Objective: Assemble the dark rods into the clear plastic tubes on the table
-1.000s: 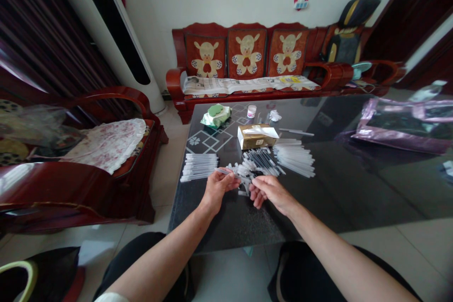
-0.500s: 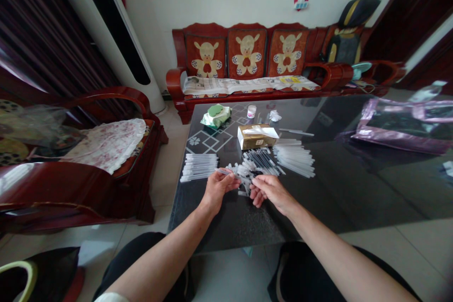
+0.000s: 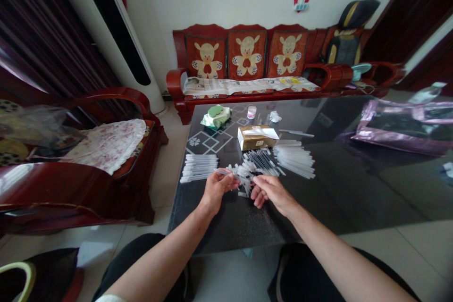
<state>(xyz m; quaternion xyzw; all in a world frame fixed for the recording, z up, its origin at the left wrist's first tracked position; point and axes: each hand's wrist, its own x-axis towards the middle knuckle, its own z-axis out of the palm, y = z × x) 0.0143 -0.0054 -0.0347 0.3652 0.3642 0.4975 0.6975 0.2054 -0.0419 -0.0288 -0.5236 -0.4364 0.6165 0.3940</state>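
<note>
My left hand is closed in a pinch on a thin whitish pen barrel. Opposite it, my right hand has thumb and forefinger pressed together; whatever they hold is too small to make out. A loose heap of small white pen caps lies just beyond and between the hands. Behind the heap are dark, thin pen refills. Frosted white pen tubes form a fanned pile to the right. A row of whitish pens lies side by side left of my left hand.
On the dark glossy table stand a tissue box, a green wipes pack and a small white jar. A purple-edged clear bag lies at right. Beyond is a wooden sofa; an armchair is at left.
My right hand has shifted very slightly, its lower fingers curling in a little. The left hand and the piles look the same.
</note>
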